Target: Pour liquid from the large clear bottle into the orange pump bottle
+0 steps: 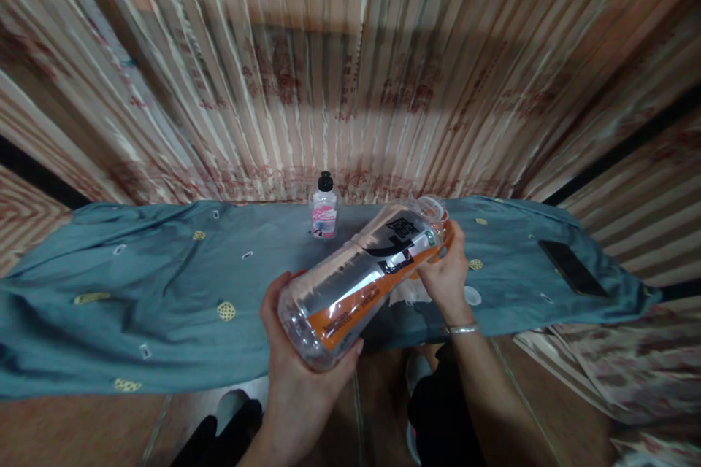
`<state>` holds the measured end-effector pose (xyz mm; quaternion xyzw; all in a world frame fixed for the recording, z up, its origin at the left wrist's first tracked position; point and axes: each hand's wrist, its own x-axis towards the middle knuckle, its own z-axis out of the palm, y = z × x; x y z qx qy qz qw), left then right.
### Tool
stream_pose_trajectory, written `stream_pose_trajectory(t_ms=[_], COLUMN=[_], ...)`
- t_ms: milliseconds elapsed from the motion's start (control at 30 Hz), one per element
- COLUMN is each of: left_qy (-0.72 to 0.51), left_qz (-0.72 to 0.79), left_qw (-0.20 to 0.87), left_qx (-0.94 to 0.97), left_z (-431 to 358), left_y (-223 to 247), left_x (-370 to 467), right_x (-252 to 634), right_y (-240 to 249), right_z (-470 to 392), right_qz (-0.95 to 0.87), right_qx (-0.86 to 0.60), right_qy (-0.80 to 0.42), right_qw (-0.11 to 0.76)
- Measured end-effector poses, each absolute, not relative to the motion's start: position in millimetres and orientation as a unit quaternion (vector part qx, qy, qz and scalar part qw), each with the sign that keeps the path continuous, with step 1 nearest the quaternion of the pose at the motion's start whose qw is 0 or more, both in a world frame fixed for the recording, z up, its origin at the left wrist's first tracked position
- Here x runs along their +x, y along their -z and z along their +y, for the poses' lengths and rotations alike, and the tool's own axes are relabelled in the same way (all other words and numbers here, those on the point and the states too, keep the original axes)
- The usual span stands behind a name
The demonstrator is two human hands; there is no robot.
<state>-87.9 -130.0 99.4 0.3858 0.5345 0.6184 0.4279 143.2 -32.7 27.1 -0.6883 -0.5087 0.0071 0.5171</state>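
Observation:
A large clear plastic bottle (361, 270) with black print and an orange lower side is held tilted above the cloth, its base toward the lower left. My left hand (304, 387) is wrapped around the base. Around the neck end at the upper right, my right hand (447, 270) is closed; its fingers are largely hidden behind the bottle. A clear round rim (431, 207) shows at that end. Below the bottle lies a crumpled whitish piece (410, 292), partly covered. A small round white disc (472, 296) rests beside my right wrist.
A small bottle with a black cap and pink label (324, 215) stands upright near the back edge. At the right lies a dark phone (572, 267). The green cloth (164, 292) covers a narrow table, with a striped curtain (328, 73) close behind.

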Motion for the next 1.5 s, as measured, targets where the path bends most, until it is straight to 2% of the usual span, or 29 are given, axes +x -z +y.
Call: stream_pose_trajectory(t_ms=[1500], left_qy=[-0.623], left_qz=[0.537], left_qw=[0.433], left_qx=[0.369], left_z=[-130.1], left_y=[-95.3], left_x=[-88.2], right_x=[141.7], right_y=[-28.6], right_z=[-32.7], right_qz=[-0.511], right_qx=[-0.688], right_qy=[0.004], right_qw=[0.515])
